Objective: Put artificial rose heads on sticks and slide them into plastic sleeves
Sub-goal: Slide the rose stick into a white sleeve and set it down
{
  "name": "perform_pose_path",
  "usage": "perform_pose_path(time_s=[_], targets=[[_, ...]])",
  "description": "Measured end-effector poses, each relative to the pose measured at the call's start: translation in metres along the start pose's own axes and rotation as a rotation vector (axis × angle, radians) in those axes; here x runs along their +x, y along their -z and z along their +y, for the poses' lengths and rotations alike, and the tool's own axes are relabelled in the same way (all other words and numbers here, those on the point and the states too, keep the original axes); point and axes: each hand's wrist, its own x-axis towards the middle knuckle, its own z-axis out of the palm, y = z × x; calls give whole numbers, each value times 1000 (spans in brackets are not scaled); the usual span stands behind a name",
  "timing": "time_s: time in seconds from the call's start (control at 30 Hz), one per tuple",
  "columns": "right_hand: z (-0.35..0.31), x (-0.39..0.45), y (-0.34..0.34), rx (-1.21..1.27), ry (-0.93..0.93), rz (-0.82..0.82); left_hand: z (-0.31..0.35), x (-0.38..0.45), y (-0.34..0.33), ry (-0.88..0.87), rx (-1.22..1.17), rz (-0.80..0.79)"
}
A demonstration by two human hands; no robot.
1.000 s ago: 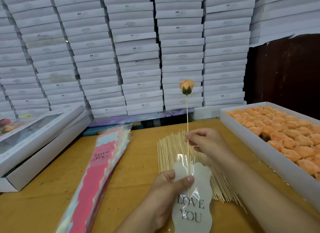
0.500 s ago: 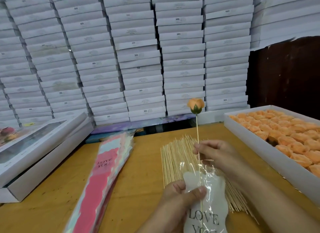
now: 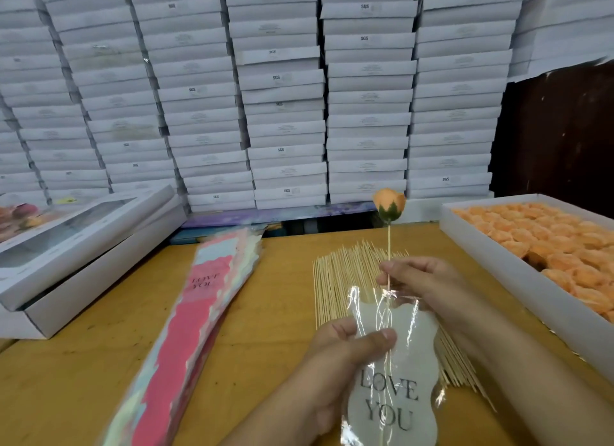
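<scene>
I see the right hand point(image 3: 422, 279) pinching a thin wooden stick point(image 3: 388, 246) topped with an orange fabric rose head point(image 3: 389, 203); the left hand point(image 3: 345, 356) grips a clear "LOVE YOU" plastic sleeve point(image 3: 395, 379), the stick's lower end seemingly inside.

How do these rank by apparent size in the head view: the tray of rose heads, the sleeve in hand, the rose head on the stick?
1. Tray of rose heads, largest, partly cut off.
2. Sleeve in hand, enlarged by nearness.
3. Rose head on the stick, smallest.

The stick point(image 3: 388, 246) has slid deeper into the plastic sleeve point(image 3: 393, 372), bringing the rose head point(image 3: 389, 204) lower.
</scene>
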Motion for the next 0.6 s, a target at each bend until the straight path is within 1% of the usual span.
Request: perform_pose_path(time_s=[0.07, 0.17, 0.23, 0.27, 0.33, 0.37, 0.43, 0.53, 0.6], targets=[[1, 1, 0, 57, -17, 44, 0, -1, -2, -1, 6, -24], [2, 0, -3, 24, -29, 40, 0, 0, 0, -5, -11, -33], [1, -3, -4, -24, -48, -18, 2, 1, 1, 16, -26, -26], [-1, -5, -5, -39, -72, -72, 2, 2, 3, 31, -22, 9], [-3, -7, -6, -39, -112, -160, 3, 2, 7, 45, -37, 30], [-3, -7, -6, -36, -110, -157, 3, 2, 7, 61, -36, 18], [-4, -5, -5, -4, -80, -78, 3, 0, 4, 81, -12, 2], [-4, -4, -4, 56, -59, 43, -2, 0, 2, 101, 50, 67], [-2, -3, -2, 21, -67, 32, -1, -1, 0, 95, 44, 81]])
